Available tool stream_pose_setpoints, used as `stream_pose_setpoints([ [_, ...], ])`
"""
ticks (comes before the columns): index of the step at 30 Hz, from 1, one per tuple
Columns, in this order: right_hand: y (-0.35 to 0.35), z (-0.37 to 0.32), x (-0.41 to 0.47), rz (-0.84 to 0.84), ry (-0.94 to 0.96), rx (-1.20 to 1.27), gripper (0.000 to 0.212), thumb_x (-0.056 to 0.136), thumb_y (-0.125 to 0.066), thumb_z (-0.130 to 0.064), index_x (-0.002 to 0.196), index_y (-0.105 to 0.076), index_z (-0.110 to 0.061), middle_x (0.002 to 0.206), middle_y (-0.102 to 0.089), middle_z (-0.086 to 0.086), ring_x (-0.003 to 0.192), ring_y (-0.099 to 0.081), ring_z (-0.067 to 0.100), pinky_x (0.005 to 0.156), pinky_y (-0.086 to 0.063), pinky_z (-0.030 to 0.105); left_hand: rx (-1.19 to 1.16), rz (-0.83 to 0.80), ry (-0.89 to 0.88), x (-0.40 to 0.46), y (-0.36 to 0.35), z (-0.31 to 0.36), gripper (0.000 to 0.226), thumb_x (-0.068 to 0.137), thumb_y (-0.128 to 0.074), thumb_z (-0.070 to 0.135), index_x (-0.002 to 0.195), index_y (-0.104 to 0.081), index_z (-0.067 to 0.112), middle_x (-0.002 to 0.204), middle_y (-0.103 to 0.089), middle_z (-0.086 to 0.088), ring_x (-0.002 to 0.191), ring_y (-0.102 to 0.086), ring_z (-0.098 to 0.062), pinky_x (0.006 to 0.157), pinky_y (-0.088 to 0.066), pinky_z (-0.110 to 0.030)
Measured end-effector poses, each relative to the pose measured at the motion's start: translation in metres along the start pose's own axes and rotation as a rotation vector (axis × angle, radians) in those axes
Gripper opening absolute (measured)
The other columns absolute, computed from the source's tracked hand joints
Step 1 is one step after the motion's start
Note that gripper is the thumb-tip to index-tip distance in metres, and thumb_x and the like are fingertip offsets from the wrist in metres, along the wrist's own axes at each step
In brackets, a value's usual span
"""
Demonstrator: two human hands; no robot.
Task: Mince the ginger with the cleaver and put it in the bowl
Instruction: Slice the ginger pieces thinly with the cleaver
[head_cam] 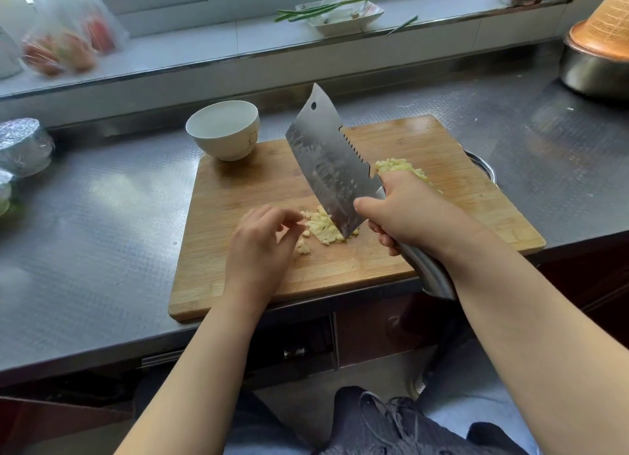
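Cleaver [326, 162] tilted, blade running up and away toward the far left, its heel corner down in the ginger [321, 228] on the cutting board [258, 189]. White bowl [223, 129] sits on the board's far-left corner. Right hand [412, 216] wraps the handle; left hand [262, 240], fingers loosely curled, touches the pile.

Grey textured steel counter [102, 199], wooden cutting board [258, 196] at front edge, foil-wrapped containers [23, 146] at left, steel pot [592, 70] at right rear, white bowl [223, 129] on the board's far left corner
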State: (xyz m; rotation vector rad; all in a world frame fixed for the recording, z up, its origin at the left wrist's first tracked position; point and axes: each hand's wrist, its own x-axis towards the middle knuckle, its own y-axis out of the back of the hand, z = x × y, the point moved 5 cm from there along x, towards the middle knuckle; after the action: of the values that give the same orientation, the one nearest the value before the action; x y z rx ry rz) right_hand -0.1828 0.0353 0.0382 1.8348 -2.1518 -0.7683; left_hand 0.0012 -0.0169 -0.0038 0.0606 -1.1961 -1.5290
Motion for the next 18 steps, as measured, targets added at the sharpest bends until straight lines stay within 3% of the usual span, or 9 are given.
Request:
stream_pose_setpoints([
  [8,-0.026,0.0,-0.001,-0.178,-0.035,-0.034,0.011,0.095,-0.05,-0.013,0.101,-0.054,-0.005,0.064,-0.052,0.01,0.041,-0.048,0.015,0.044,-0.046,0.027,-0.019,0.14,0.16,-0.008,0.011,-0.014,0.007,0.094,-0.059,0.016,0.098,-0.065,0.015,0.087,-0.068,0.004,0.084,-0.063,-0.015,0.077,-0.052,-0.034],
  [13,-0.046,-0.003,-0.002,-0.28,-0.04,-0.039,0.013,0.095,-0.049,-0.01,0.104,-0.053,-0.002,0.06,-0.049,0.008,0.04,-0.044,0.014,0.04,-0.041,0.023,0.007,0.207,0.169,-0.009,0.016,-0.014,0.007,0.092,-0.06,0.013,0.095,-0.066,0.013,0.087,-0.066,0.004,0.087,-0.058,-0.013,0.077,-0.04,-0.017],
  [18,-0.039,0.001,0.001,-0.301,-0.078,-0.085,0.009,0.096,-0.048,-0.009,0.103,-0.05,-0.005,0.061,-0.048,0.008,0.039,-0.043,0.014,0.039,-0.04,0.022,0.023,0.192,0.168,-0.003,0.012,-0.014,0.01,0.092,-0.059,0.014,0.098,-0.067,0.013,0.091,-0.066,0.004,0.094,-0.057,-0.017,0.083,-0.043,-0.025],
])
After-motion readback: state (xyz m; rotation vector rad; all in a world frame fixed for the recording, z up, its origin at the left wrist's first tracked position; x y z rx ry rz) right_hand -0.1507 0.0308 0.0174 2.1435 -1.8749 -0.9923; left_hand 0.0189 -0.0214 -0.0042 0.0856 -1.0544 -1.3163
